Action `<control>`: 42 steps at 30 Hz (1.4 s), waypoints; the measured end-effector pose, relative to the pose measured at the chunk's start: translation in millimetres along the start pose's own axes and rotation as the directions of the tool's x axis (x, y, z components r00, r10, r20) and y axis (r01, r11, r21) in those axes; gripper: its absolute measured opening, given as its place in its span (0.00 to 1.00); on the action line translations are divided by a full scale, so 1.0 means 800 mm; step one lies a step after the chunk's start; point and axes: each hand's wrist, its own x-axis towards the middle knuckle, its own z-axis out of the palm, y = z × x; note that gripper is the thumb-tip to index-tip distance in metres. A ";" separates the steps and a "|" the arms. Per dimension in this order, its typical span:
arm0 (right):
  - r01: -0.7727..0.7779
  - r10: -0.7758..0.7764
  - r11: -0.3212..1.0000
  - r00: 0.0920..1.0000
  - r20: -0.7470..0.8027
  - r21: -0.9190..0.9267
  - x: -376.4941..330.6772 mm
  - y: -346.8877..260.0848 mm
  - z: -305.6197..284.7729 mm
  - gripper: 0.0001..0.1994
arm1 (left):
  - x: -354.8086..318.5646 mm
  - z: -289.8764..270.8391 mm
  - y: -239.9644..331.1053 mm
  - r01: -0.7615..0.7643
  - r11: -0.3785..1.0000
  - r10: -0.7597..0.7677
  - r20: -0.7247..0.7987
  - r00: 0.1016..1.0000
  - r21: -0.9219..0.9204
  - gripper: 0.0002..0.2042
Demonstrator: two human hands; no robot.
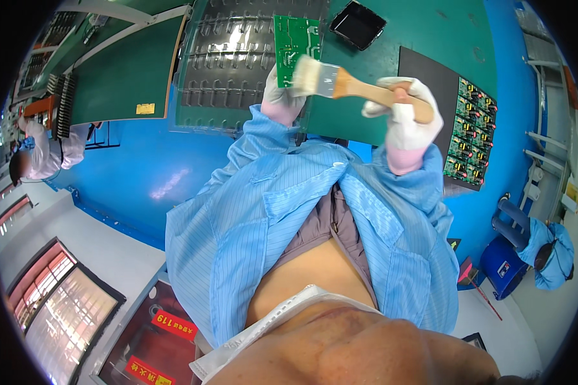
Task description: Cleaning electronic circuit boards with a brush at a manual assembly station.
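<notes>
A green circuit board [294, 40] is gripped at its lower left edge by my left hand [281, 99], which wears a white glove. My right hand [410, 117], in a white glove with the thumb tip bare, is wrapped round the wooden handle of a flat brush [348, 85]. The brush lies sideways, its pale bristles reaching over the lower right part of the board. The bristles look slightly blurred, and I cannot tell whether they touch the board. Most of my left fingers are hidden behind the board.
A clear plastic tray [219, 99] with rows of slots lies left on the green table [430, 25]. Beyond the brush sits a small black tray [358, 25]. Several populated circuit boards [470, 131] rest on a black mat [424, 74] at right. Other people are farther off on both sides.
</notes>
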 end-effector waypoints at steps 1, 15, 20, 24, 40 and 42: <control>0.001 -0.001 1.000 1.000 -0.014 -0.024 0.002 0.002 -0.017 0.09 | 0.000 0.015 0.011 0.062 0.986 -0.078 -0.098 0.992 -0.153 0.16; 0.091 -0.087 0.995 0.992 -0.088 0.040 0.065 0.006 0.014 0.13 | -0.008 0.040 0.018 0.157 0.861 -0.271 -0.176 0.946 -0.483 0.13; 0.086 -0.091 0.995 0.987 -0.131 -0.043 0.064 0.002 -0.021 0.13 | -0.011 0.031 0.021 0.135 0.890 -0.240 -0.194 0.951 -0.436 0.13; 0.171 -0.151 0.971 0.980 -0.128 0.166 0.060 -0.008 0.015 0.13 | -0.007 0.029 0.016 0.149 0.889 -0.243 -0.169 0.955 -0.434 0.15; 0.079 -0.079 0.997 0.986 -0.146 -0.001 0.023 0.006 0.003 0.12 | -0.005 0.023 0.019 0.069 0.936 -0.143 -0.194 0.971 -0.346 0.17; 0.010 -0.002 0.996 0.996 -0.091 0.087 0.016 0.008 0.033 0.11 | -0.001 0.019 0.014 0.049 0.927 -0.096 -0.109 0.989 -0.373 0.17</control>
